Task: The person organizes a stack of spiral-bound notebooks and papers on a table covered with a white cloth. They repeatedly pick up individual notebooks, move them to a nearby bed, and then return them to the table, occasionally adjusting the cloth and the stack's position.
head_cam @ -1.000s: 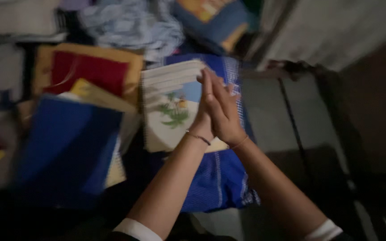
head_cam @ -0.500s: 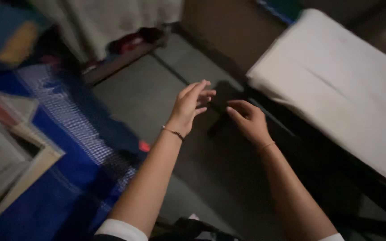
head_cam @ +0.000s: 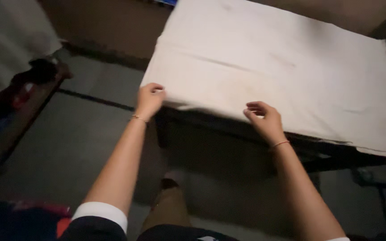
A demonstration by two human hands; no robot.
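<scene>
A cream-white cloth (head_cam: 273, 67) covers a low dark table (head_cam: 211, 129) in front of me. My left hand (head_cam: 150, 99) pinches the cloth at its near left corner, fingers curled on the edge. My right hand (head_cam: 264, 119) grips the cloth's near edge further right, fingers bent around the hem. Both forearms reach forward, with a thin bracelet on each wrist. My knee and foot (head_cam: 168, 196) show below, between my arms.
A grey floor (head_cam: 54, 143) lies to the left, crossed by a dark seam. A dark wooden ledge with red and dark items (head_cam: 18, 93) runs at the far left, under a pale hanging cloth (head_cam: 10, 31). A dark object (head_cam: 380, 183) sits at the lower right.
The view swung right, away from the blue mat and books. My hands, pressed together, then apart over the floor, now both hold the near edge of the white cloth.
</scene>
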